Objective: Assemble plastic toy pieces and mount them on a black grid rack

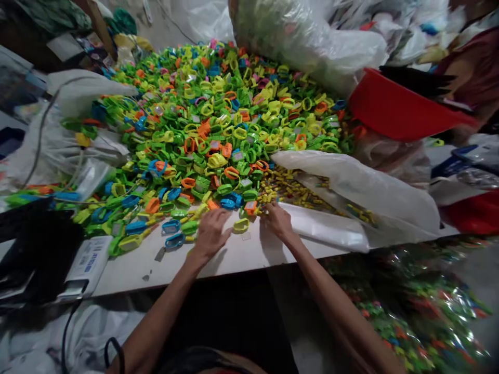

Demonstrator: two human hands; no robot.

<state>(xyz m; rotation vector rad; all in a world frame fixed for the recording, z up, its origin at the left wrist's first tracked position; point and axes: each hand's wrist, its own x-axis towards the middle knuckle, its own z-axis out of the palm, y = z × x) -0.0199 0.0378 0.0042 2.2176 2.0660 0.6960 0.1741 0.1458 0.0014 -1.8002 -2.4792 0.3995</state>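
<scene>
Rn L hand (211,228) spread nr orange watch (212,204), R hand (277,220) by yellow pcs (268,194), grip unclear.

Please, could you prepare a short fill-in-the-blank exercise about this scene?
The large basin beside the colourful pile is ____.
The table top is ____.
The yellow band lies ____ the left hand and the right hand.
The folded white plastic lies nearer the ____ hand.

Missing words: red; white; between; right.

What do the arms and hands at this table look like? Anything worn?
They are a person's. The left hand and right hand are bare, without gloves. The left forearm and right forearm show no sleeves or watch.
</scene>
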